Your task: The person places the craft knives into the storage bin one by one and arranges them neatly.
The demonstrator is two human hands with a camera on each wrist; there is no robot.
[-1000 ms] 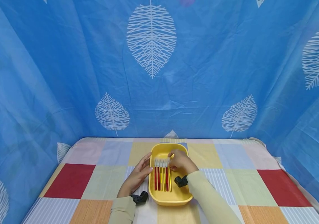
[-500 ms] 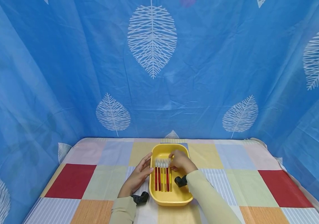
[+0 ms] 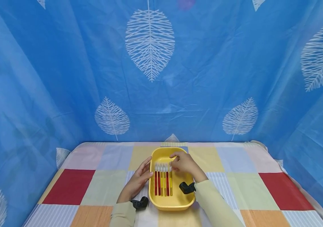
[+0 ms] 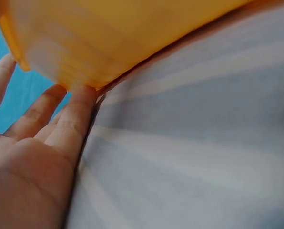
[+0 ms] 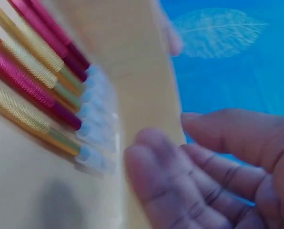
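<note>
A yellow plastic tray (image 3: pixel 182 200) holds several craft knives (image 3: pixel 161 184) side by side, their knurled handles red or gold. Clear caps (image 5: pixel 96 160) cover the blade ends, which point to the far side. At the row's right end lies a gold craft knife (image 3: pixel 171 184), a small gap from its red neighbour. My right hand (image 3: pixel 185 165) hovers over the tray just right of the caps; in the right wrist view its thumb and fingers are apart with nothing between them. My left hand (image 3: pixel 135 186) rests against the tray's left side, fingertips (image 4: pixel 85 95) touching the outer wall.
A patchwork cloth (image 3: pixel 116 183) in coloured squares covers the table. Behind it and at both sides hangs a blue curtain (image 3: pixel 195 78) with white leaf prints. Each wrist carries a black camera mount (image 3: pixel 140 202).
My right hand has drawn slightly away from the cap of the rightmost gold craft knife, which now lies a bit apart from the row. The left hand stays at the tray; the head view has shifted slightly.
</note>
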